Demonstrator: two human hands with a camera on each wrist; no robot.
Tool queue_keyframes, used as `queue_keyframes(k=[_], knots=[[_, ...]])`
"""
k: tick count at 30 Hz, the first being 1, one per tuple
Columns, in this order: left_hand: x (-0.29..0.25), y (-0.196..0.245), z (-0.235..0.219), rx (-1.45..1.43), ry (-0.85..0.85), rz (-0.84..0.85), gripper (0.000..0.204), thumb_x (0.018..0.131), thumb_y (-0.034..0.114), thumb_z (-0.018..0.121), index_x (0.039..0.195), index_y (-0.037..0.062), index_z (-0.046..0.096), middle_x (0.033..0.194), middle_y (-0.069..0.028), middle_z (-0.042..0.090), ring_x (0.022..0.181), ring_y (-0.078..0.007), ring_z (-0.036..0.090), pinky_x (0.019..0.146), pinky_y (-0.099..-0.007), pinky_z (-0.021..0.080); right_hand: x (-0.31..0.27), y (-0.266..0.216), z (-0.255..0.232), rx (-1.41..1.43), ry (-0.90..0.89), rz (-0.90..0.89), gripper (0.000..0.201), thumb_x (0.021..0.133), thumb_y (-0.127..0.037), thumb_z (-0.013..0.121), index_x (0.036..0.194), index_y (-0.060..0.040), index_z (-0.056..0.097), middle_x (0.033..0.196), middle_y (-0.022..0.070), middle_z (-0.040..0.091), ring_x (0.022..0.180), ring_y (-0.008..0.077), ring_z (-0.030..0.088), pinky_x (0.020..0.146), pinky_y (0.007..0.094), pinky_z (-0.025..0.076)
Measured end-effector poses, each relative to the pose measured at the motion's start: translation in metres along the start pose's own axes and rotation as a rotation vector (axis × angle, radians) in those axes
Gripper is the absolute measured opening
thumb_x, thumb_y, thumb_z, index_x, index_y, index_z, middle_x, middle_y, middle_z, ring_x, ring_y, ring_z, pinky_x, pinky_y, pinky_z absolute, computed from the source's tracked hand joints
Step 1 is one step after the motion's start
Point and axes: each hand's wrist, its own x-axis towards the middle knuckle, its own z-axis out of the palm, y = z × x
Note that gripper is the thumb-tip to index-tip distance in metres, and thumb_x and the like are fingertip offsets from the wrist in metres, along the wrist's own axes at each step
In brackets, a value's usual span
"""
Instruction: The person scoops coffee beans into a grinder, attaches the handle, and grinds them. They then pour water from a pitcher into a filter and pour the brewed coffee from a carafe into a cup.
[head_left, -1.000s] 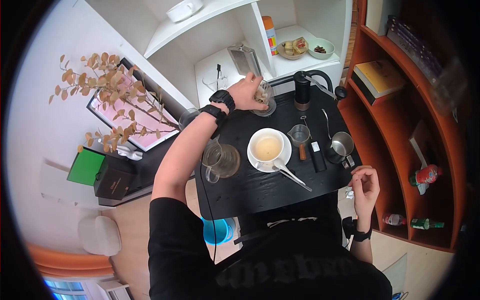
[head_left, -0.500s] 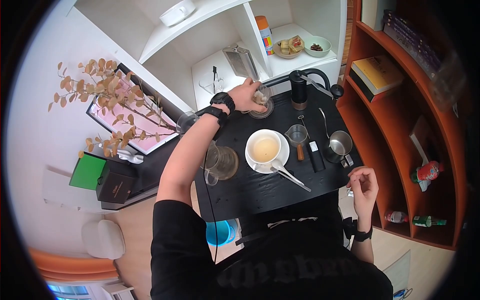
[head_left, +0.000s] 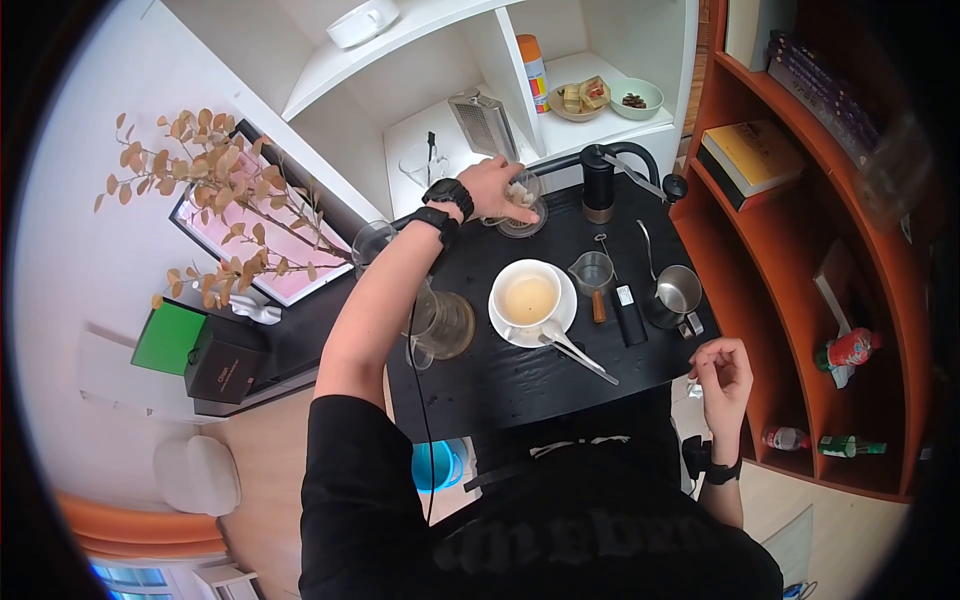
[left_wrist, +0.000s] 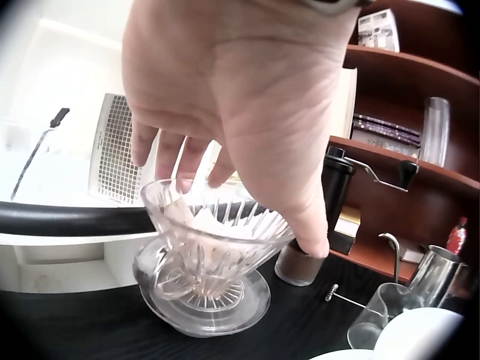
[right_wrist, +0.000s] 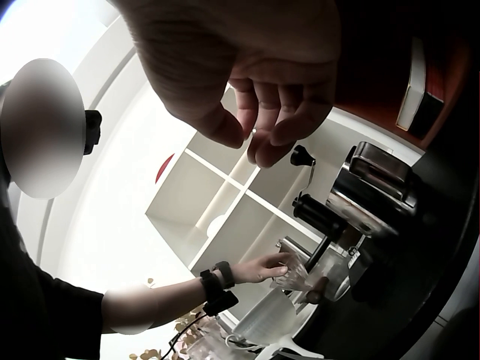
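Note:
The left hand reaches to the table's back edge and grips a ribbed clear glass dripper. In the left wrist view, the thumb of this hand lies at the dripper's right rim, and the fingers are at the far side. White pieces sit inside the dripper, which stands upright on its round base. Off the table's right front edge, the right hand hangs with loosely curled fingers; nothing is visible in it. In the right wrist view, the fingers of the right hand bend inward, the thumb close to them.
A cup of pale liquid with a spoon rests on a saucer mid-table. Left of it stands a glass carafe; right are a small wooden-handled pitcher, a frother and a steel jug. A black grinder stands behind.

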Motion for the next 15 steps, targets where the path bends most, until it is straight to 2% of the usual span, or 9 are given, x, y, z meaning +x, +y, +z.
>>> queue_keyframes(k=[4, 7, 8, 11, 13, 15], knots=[[-0.005, -0.010, 0.002, -0.076, 0.119, 0.003, 0.119, 0.069, 0.080, 0.067, 0.145, -0.0058, 0.038, 0.137, -0.0309, 0.048, 0.132, -0.0431, 0.044, 0.110, -0.0456, 0.039, 0.000, -0.003, 0.004, 0.000, 0.031, 0.000, 0.008, 0.093, 0.001, 0.060, 0.098, -0.0021, 0.054, 0.083, 0.0049, 0.064, 0.070, 0.0080, 0.059, 0.065, 0.0207, 0.047], [-0.028, -0.002, -0.026, -0.147, 0.217, 0.035, 0.114, 0.073, 0.077, 0.067, 0.144, -0.0073, 0.039, 0.137, -0.0316, 0.048, 0.132, -0.0429, 0.044, 0.109, -0.0456, 0.039, -0.003, -0.002, 0.004, -0.005, 0.019, 0.013, 0.009, 0.093, 0.002, 0.060, 0.098, -0.0021, 0.054, 0.083, 0.0048, 0.064, 0.070, 0.0080, 0.059, 0.065, 0.0208, 0.047], [-0.039, 0.001, -0.035, -0.107, 0.313, 0.089, 0.104, 0.077, 0.073, 0.066, 0.139, -0.0077, 0.045, 0.130, -0.0309, 0.053, 0.122, -0.0414, 0.054, 0.104, -0.0421, 0.044, -0.002, -0.001, 0.005, -0.002, 0.011, 0.020, 0.009, 0.093, 0.002, 0.060, 0.098, -0.0022, 0.054, 0.083, 0.0048, 0.064, 0.070, 0.0080, 0.059, 0.065, 0.0209, 0.047], [-0.090, 0.021, -0.071, -0.175, 0.481, 0.130, 0.081, 0.086, 0.059, 0.066, 0.133, -0.0060, 0.052, 0.125, -0.0254, 0.058, 0.118, -0.0380, 0.057, 0.101, -0.0420, 0.046, 0.003, 0.001, 0.012, -0.003, -0.030, 0.036, 0.009, 0.093, 0.001, 0.060, 0.098, -0.0024, 0.054, 0.083, 0.0048, 0.064, 0.070, 0.0080, 0.059, 0.065, 0.0211, 0.047], [-0.139, 0.048, -0.095, -0.223, 0.561, 0.116, 0.059, 0.091, 0.044, 0.067, 0.126, -0.0022, 0.058, 0.120, -0.0204, 0.063, 0.114, -0.0366, 0.059, 0.098, -0.0422, 0.047, 0.007, 0.002, 0.017, -0.004, -0.062, 0.041, 0.009, 0.093, 0.001, 0.061, 0.098, -0.0024, 0.054, 0.082, 0.0047, 0.064, 0.070, 0.0080, 0.059, 0.065, 0.0210, 0.047], [-0.185, 0.059, -0.098, -0.247, 0.690, 0.091, 0.046, 0.090, 0.033, 0.071, 0.120, 0.0004, 0.061, 0.116, -0.0177, 0.065, 0.107, -0.0333, 0.063, 0.090, -0.0395, 0.050, 0.011, 0.003, 0.025, 0.003, -0.090, 0.040, 0.009, 0.093, 0.000, 0.061, 0.098, -0.0024, 0.054, 0.081, 0.0047, 0.064, 0.069, 0.0079, 0.059, 0.065, 0.0208, 0.047]])
